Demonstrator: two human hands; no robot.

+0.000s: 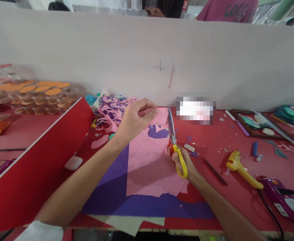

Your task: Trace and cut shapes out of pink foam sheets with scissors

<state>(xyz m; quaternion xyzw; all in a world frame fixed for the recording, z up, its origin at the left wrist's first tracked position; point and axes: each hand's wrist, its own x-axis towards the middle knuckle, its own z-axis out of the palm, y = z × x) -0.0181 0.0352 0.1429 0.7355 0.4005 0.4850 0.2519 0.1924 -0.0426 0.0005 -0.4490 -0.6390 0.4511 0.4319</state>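
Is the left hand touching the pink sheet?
Touching: the head view shows the left hand pinching the top edge of the pink sheet.

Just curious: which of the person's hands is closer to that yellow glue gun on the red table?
Right. The right hand, holding the scissors, is just left of the glue gun; the left hand is farther off, pinching the pink sheet.

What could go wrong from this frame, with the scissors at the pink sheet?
1. The left hand pinches the pink sheet close to the scissors in the right hand; a fingertip might get nicked.
2. The sheet lies loose on the purple sheet, so it may slip and the cut wander.
3. The yellow glue gun lies near the right forearm and might get knocked.
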